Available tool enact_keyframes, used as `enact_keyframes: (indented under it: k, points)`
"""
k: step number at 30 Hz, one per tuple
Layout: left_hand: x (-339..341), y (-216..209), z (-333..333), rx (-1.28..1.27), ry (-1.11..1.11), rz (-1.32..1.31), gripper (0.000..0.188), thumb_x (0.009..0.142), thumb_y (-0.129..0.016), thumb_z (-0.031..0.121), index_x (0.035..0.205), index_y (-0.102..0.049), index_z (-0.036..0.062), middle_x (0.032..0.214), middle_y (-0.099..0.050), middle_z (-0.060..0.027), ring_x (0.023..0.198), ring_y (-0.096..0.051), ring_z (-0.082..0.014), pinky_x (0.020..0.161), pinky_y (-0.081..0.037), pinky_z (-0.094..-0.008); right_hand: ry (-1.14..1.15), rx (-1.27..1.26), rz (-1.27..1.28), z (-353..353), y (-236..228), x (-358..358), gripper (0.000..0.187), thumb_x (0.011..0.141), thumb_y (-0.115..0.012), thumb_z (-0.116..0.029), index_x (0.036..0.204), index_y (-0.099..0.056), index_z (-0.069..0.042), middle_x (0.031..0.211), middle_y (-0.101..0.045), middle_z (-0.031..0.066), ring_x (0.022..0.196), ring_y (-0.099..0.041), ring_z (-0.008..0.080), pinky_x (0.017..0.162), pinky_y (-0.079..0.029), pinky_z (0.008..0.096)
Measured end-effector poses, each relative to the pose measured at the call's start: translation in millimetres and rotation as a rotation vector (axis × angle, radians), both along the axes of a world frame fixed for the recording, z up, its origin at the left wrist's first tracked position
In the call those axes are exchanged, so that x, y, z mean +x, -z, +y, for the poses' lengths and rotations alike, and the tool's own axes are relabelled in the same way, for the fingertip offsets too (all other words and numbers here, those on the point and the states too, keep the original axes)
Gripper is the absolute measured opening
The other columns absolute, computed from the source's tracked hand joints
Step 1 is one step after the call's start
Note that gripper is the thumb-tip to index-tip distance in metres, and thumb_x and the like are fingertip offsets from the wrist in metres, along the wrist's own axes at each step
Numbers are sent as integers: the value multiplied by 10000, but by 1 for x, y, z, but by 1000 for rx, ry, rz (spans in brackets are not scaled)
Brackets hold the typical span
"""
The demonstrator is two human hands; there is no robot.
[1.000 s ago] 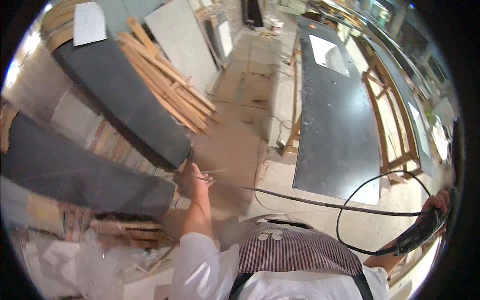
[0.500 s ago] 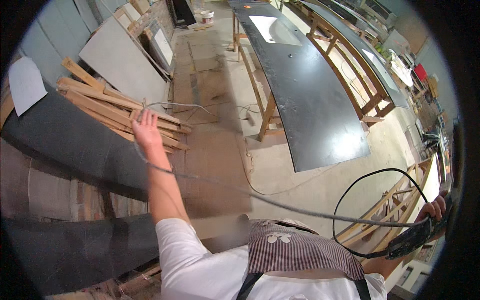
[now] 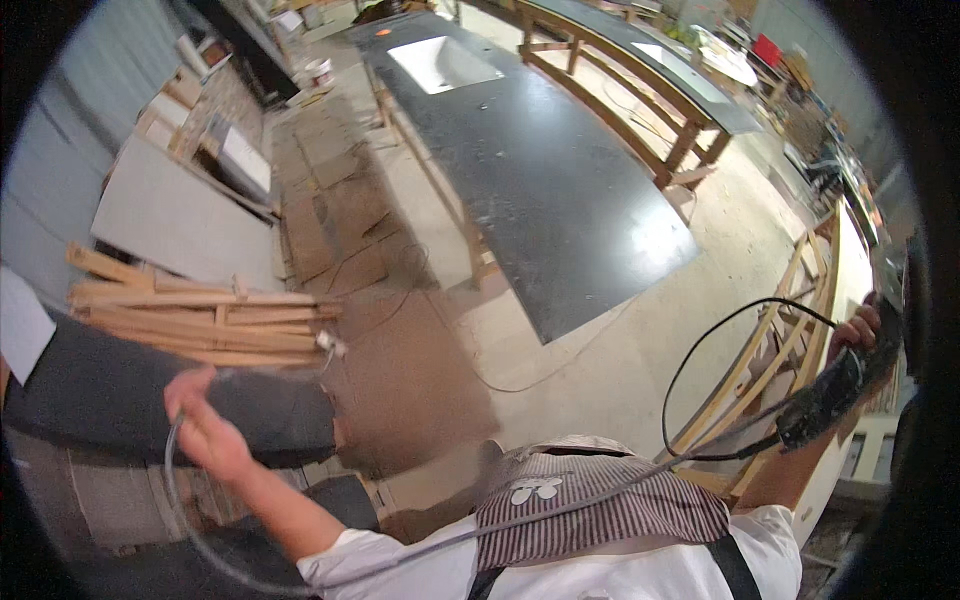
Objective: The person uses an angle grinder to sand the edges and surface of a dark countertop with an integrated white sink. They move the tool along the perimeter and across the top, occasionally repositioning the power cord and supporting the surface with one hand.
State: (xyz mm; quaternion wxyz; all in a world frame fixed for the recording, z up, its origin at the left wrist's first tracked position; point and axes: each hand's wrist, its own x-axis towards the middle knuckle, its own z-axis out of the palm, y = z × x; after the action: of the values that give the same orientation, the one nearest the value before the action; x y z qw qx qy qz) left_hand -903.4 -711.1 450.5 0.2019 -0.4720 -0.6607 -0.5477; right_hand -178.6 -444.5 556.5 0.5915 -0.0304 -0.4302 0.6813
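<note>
My left hand (image 3: pixel 208 425) is raised at the left above a dark slab (image 3: pixel 150 375). Its fingers are somewhat blurred but look curled on a grey hose (image 3: pixel 172 480). From there the hose loops down past the lower edge and crosses my striped apron (image 3: pixel 600 520) to the right. My right hand (image 3: pixel 858 328) is at the far right, closed on a dark, elongated power tool (image 3: pixel 822 400). Its exact kind is hard to make out. A black cord (image 3: pixel 675 375) bows out from the tool in a wide loop.
Ahead stands a long black countertop (image 3: pixel 560 180) with a white basin (image 3: pixel 445 65), on a wooden frame. A second countertop (image 3: pixel 640 40) lies beyond. Wooden strips (image 3: pixel 200 320) are piled at the left, with a small white object (image 3: pixel 328 343) at their end. Wooden framing (image 3: pixel 790 330) leans at the right.
My left hand has swung down and to the left, drawing the grey hose with it, so that it now hangs across my apron. The view has shifted; my right hand still grips the tool.
</note>
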Motion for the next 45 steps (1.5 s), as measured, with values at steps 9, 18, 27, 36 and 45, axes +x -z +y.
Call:
enact_keyframes:
  k: [9, 18, 27, 36, 45]
  points:
    - [191, -66, 62, 47, 190, -105, 445, 1062, -402, 364, 738, -410, 60, 599, -396, -59, 526, -397, -153, 478, -342, -284, -14, 23, 230, 66, 55, 46, 878, 816, -799, -228, 1462, -244, -13, 1053, -488, 57, 958, -577, 187, 915, -443, 374]
    - [384, -66, 216, 13, 440, -186, 441, 1076, -387, 368, 745, -389, 78, 606, -349, -40, 493, -367, -132, 443, -361, -269, 9, -22, 404, 162, 91, 183, 732, 940, -644, -355, 1438, -242, 1, 1097, -530, 108, 972, -619, 199, 925, -495, 412]
    - [543, -10, 445, -341, 1024, -478, 329, 1061, -456, 259, 849, -525, 17, 737, -576, -129, 647, -603, -215, 604, -527, -321, 143, -55, 552, 262, 126, 314, 757, 940, -624, -410, 1449, -231, -12, 1074, -560, 114, 935, -631, 210, 899, -515, 425]
    - [706, 49, 742, -593, 1215, -888, 358, 1061, -451, 272, 871, -549, -15, 755, -618, -133, 661, -672, -225, 604, -578, -325, 460, -114, 495, 404, 107, 462, 700, 938, -610, -475, 1397, -367, -6, 1056, -546, 86, 892, -600, 205, 850, -500, 417]
    - [856, 76, 951, -848, 1446, -908, 321, 1051, -481, 310, 917, -544, 24, 780, -643, -125, 670, -700, -243, 560, -592, -339, 564, -47, 540, 531, 124, 568, 773, 923, -650, -452, 1469, -319, -16, 1067, -544, 92, 913, -593, 205, 864, -476, 417]
